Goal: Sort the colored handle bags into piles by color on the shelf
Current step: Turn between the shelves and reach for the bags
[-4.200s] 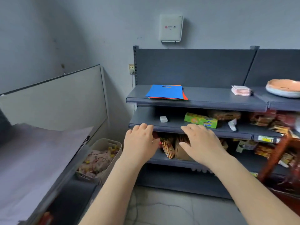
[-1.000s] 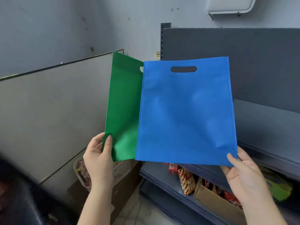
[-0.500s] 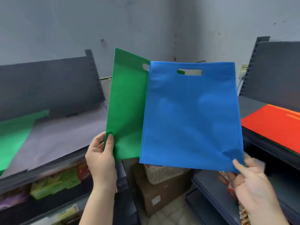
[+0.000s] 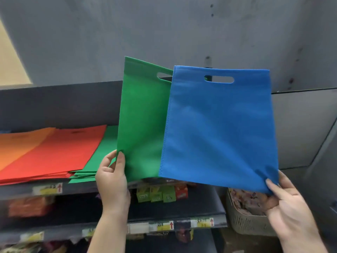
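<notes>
While both bags held upright above shelf (image 4: pixel 76 188): left hand (image 4: pixel 111 177) grip pinching green bag (image 4: pixel 142 125) at bottom-left corner; right hand (image 4: pixel 288 201) grip pinching blue bag (image 4: pixel 220 128) at bottom-right corner, blue overlapping green. On shelf: green pile (image 4: pixel 98 157), red pile (image 4: pixel 60 152), orange pile (image 4: pixel 16 147).

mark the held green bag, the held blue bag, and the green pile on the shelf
green bag (image 4: pixel 142 128): head view, middle of its front panel.
blue bag (image 4: pixel 218 134): head view, centre of its front panel.
green pile (image 4: pixel 99 157): head view, top bag's exposed face, left of the held bag.
</notes>
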{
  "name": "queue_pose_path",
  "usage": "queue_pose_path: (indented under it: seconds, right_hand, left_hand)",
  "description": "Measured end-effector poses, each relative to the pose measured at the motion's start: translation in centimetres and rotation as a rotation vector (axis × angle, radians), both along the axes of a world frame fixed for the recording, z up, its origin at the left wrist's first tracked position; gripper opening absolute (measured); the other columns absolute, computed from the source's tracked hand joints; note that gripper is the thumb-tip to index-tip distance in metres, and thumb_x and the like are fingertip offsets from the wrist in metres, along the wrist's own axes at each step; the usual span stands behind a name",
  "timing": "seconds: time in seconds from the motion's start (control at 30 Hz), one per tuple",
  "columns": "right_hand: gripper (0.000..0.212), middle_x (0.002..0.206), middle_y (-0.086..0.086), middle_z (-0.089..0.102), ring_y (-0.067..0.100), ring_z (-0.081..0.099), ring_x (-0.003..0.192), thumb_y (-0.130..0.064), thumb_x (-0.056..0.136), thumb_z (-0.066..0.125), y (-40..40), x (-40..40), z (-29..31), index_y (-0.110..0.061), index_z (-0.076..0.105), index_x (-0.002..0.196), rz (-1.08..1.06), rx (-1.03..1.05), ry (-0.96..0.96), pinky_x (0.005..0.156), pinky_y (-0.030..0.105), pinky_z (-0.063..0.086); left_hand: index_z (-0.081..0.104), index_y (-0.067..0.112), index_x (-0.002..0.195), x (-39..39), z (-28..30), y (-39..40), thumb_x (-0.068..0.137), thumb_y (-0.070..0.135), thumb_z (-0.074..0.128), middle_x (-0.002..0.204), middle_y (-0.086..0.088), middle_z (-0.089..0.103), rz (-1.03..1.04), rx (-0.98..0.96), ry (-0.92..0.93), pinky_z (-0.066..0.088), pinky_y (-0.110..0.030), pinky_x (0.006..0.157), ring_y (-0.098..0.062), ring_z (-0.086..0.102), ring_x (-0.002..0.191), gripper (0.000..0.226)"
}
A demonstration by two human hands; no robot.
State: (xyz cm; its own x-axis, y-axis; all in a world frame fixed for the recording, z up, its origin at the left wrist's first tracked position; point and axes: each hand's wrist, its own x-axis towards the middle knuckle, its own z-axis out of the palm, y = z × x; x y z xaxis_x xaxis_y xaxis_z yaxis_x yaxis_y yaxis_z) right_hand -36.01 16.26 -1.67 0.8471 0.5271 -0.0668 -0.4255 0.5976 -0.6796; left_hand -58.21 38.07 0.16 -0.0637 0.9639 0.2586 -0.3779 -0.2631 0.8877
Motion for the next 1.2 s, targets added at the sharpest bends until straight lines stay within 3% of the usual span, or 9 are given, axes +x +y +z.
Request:
queue_pose_path:
  seconds: [0.1,0.23,0.37,0.6,0.77,0.87,0.97,1.1,1.2]
  right_hand:
    - [0.037,0.088,-0.001,0.075,0.013,0.072,0.078,0.007,0.096,0.034,4.2,-2.7,0.4,-0.016,0.063,0.096,0.059,0.016,0.001,0.068,0.031,0.059]
    - [0.048,0.086,-0.001,0.075,0.012,0.072,0.075,0.007,0.096,0.034,8.8,-6.2,1.1,-0.017,0.073,0.080,0.115,0.044,0.015,0.057,0.021,0.057]
    - [0.059,0.086,-0.002,0.075,0.010,0.072,0.076,0.006,0.096,0.033,11.9,-8.7,1.6,-0.021,0.077,0.068,0.117,0.038,-0.005,0.059,0.019,0.057]
    - [0.051,0.089,0.000,0.075,0.013,0.072,0.079,0.006,0.097,0.033,15.6,-11.2,2.1,-0.017,0.074,0.079,0.132,0.060,-0.016,0.060,0.021,0.057]
    - [0.059,0.090,-0.001,0.075,0.013,0.072,0.080,0.005,0.097,0.033,17.9,-12.6,2.9,-0.023,0.078,0.070,0.203,0.031,-0.055,0.064,0.024,0.059]
    - [0.061,0.089,-0.003,0.075,0.010,0.072,0.080,0.005,0.096,0.033,19.7,-13.7,3.3,-0.026,0.078,0.069,0.297,0.028,-0.089,0.063,0.021,0.058]
    - [0.060,0.093,-0.001,0.075,0.011,0.072,0.084,0.007,0.096,0.034,22.2,-15.7,3.4,-0.025,0.078,0.073,0.436,0.054,-0.096,0.065,0.020,0.057]
    - [0.061,0.090,0.001,0.075,0.010,0.072,0.080,0.012,0.094,0.032,25.5,-20.2,2.9,-0.021,0.078,0.072,0.646,0.082,-0.062,0.061,0.020,0.057]
    - [0.061,0.083,0.000,0.075,0.009,0.071,0.072,0.012,0.093,0.031,27.4,-25.0,2.3,-0.020,0.078,0.069,0.810,0.096,-0.023,0.055,0.020,0.056]
  left_hand:
    - [0.065,0.032,0.087,-3.6,0.2,3.4,0.091,0.026,0.062,0.073,-0.001,0.055,0.054,0.009,0.041,0.046,-0.043,0.080,-0.022,0.052,0.077,0.007]
    - [0.062,0.025,0.089,-7.1,0.6,8.4,0.094,0.017,0.058,0.090,-0.008,0.067,0.066,0.012,0.106,0.048,-0.053,0.090,-0.029,0.061,0.088,0.011]
    - [0.060,0.021,0.088,-8.7,0.8,12.8,0.095,0.010,0.055,0.087,-0.011,0.069,0.033,0.000,0.201,0.053,-0.052,0.081,-0.030,0.065,0.082,0.013]
    - [0.062,0.001,0.102,-9.6,-0.7,17.3,0.095,0.015,0.055,0.073,0.000,0.063,0.063,-0.013,0.505,0.043,-0.027,0.060,-0.021,0.055,0.065,0.016]
    - [0.058,0.016,0.104,-11.7,0.6,15.5,0.095,0.027,0.053,0.102,0.000,0.063,0.184,0.087,0.623,0.040,-0.019,0.071,-0.013,0.057,0.092,0.015]
    - [0.061,0.018,0.107,-14.2,2.1,12.4,0.087,0.056,0.044,0.106,0.005,0.068,0.047,0.026,0.355,0.045,-0.021,0.078,-0.012,0.063,0.098,0.046]
    - [0.066,0.019,0.111,-17.8,3.2,9.6,0.076,0.073,0.048,0.105,-0.003,0.072,-0.175,-0.020,0.126,0.055,-0.028,0.070,-0.018,0.069,0.092,0.067]
    - [0.072,0.026,0.102,-22.9,3.4,7.1,0.078,0.041,0.073,0.105,-0.006,0.072,-0.018,0.028,0.195,0.056,-0.027,0.061,-0.019,0.070,0.085,0.028]
    - [0.074,0.033,0.095,-27.0,2.2,5.6,0.071,0.031,0.069,0.103,0.002,0.073,0.228,0.010,0.225,0.054,-0.018,0.068,-0.013,0.070,0.093,0.024]
